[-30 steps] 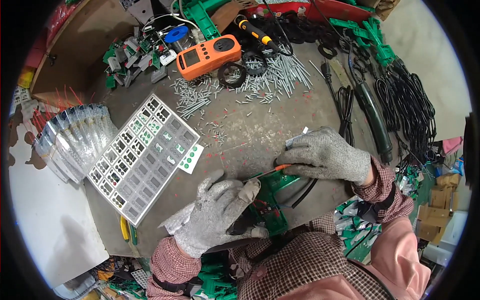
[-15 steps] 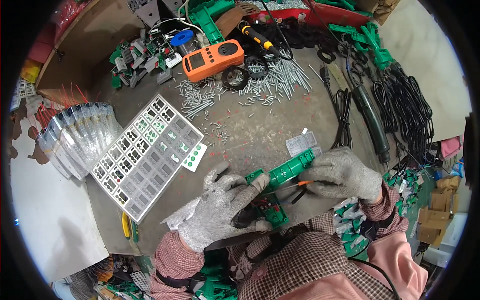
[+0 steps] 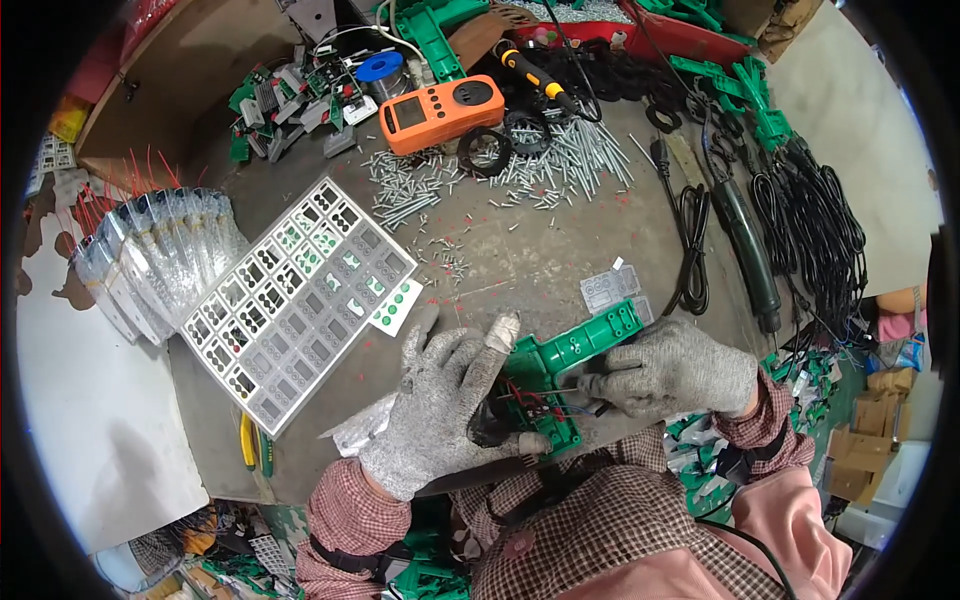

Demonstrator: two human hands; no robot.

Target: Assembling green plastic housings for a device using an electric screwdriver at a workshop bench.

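Observation:
A green plastic housing lies tilted at the table's near edge, with a small circuit board and thin red and blue wires in its lower part. My left hand, in a grey glove with taped fingertips, grips the housing's left side. Its thumb presses the lower end, and its index finger points up along the upper edge. A dark part shows beneath that palm. My right hand, gloved too, has its fingers curled together at the housing's right side, beside the wire ends. What they pinch is hidden.
A sticker sheet lies left, near bubble-wrapped pieces. Behind are loose screws, an orange meter and a solder spool. A dark green electric screwdriver and black cables lie right. Yellow-green pliers sit front left.
My right hand has moved down and left, closer to the housing, and the orange-tipped piece by its fingers no longer shows. My left index finger has lifted off the housing's inside.

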